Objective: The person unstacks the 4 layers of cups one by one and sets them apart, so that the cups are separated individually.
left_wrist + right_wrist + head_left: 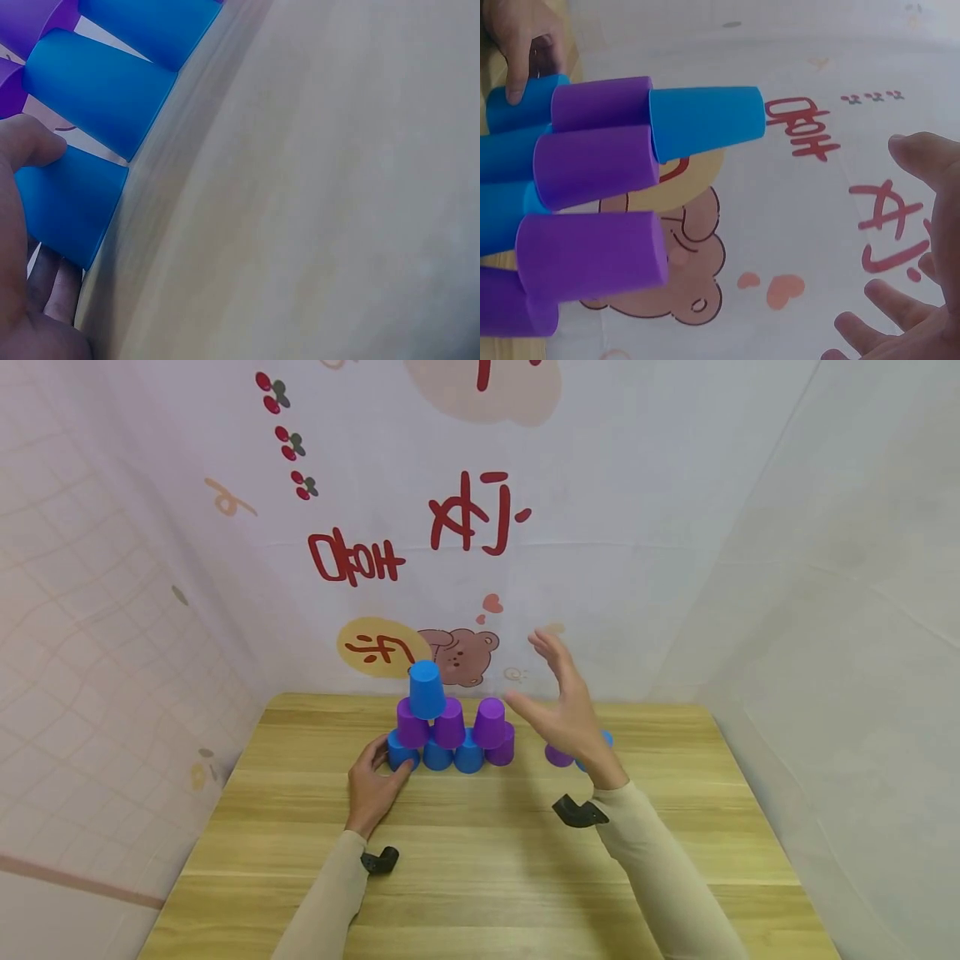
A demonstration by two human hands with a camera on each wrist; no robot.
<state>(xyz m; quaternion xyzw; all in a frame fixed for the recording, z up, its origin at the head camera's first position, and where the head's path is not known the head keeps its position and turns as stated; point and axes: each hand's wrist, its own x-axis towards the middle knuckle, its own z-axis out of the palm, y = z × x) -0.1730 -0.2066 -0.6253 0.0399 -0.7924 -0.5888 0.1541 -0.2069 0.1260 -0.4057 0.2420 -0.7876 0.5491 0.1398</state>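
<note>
Behind the right hand, head view only: two loose cups.

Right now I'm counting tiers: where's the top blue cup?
In the head view, the top blue cup sits left of centre, on two purple cups.

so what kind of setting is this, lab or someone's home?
Looks like a makeshift recording booth, not a lived-in room: a wooden table closed in on three sides by hung printed cloth with a cartoon bear. On the table, just the cup pyramid, which the left hand grips.
</note>
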